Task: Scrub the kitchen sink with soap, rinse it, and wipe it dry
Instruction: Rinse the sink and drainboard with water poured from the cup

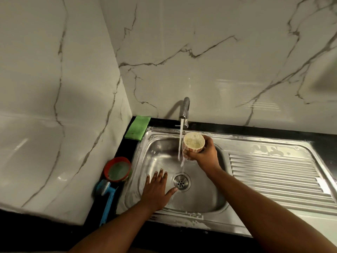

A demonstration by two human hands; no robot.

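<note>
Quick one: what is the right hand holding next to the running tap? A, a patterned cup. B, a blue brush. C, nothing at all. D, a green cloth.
A: the right hand has its fingers curled round a patterned cup beside the stream from the tap, while the green cloth and blue brush lie unheld.

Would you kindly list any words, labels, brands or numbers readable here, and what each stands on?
No text can be read anywhere.
The cup held by the right hand shows only a red pattern, no letters.
The faucet, sink, green cloth, red bowl and blue brush carry no visible label.
</note>
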